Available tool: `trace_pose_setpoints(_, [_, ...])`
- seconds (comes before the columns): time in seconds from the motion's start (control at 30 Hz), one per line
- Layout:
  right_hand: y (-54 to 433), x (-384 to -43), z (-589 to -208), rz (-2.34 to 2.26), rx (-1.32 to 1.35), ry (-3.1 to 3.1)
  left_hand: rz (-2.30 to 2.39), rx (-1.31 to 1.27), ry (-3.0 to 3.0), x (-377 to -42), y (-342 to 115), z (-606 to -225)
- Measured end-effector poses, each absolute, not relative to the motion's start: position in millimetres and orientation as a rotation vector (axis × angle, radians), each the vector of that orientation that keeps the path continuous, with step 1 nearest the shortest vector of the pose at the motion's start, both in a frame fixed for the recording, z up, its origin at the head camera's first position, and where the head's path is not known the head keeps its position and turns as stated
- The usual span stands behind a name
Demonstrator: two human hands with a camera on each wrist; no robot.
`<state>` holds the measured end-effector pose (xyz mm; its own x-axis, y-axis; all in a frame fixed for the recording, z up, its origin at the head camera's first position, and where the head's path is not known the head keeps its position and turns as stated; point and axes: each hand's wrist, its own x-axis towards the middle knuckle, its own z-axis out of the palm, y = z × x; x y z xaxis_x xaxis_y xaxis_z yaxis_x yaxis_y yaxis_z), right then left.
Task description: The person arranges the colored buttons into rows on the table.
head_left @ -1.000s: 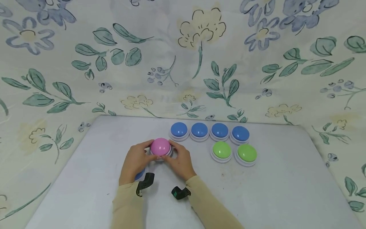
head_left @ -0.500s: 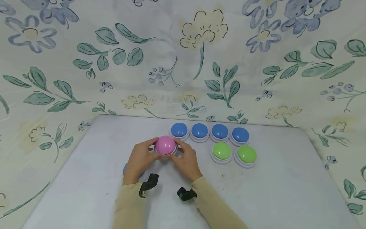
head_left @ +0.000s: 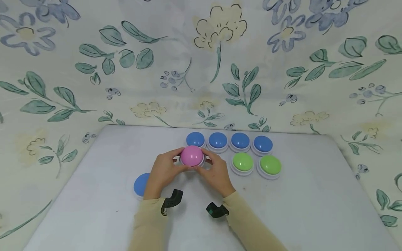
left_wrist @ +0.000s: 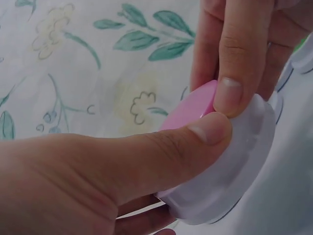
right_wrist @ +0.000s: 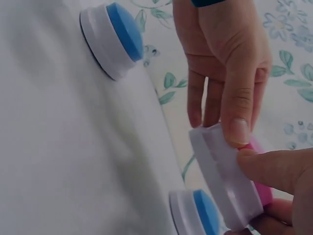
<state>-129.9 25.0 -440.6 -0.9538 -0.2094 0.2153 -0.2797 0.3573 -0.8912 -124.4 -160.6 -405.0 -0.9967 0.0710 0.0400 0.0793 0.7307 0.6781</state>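
Observation:
Both hands hold a pink dome push button [head_left: 192, 156] with a white round base. The left hand [head_left: 164, 170] grips its left side, the right hand [head_left: 216, 172] its right, and the two thumbs meet at the near side. In the left wrist view the white base [left_wrist: 230, 171] shows beneath the left thumb. From the right wrist view the button's base [right_wrist: 227, 171] looks raised off the tabletop, tilted to that camera. Just behind it in the head view is the leftmost blue button [head_left: 195, 139], partly covered. Another blue button [head_left: 141, 184] lies beside the left wrist, partly hidden.
Further blue buttons [head_left: 217, 140] continue the back row to the right on the white table [head_left: 314, 195]. Two green buttons, one left [head_left: 243, 162] and one right [head_left: 270, 165], stand in front of that row. A floral cloth [head_left: 176, 69] hangs behind the table.
Both hands have carried the pink button rightward and slightly back, to in front of the leftmost blue button in the row. More of the blue button near the left wrist now shows.

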Motion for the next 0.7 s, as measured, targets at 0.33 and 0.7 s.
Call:
trace_pose_setpoints(0.33, [51.0,-138.0,-429.3,1.574,0.496,-2.684,-1.160,-0.044,-2.912,-125.0,-139.8,-411.9])
trace_pose_setpoints(0.7, [69.0,-141.9,-431.5,1.619,0.459,-2.726,-1.231,-0.133,-2.827,-126.2,-126.9,-426.2])
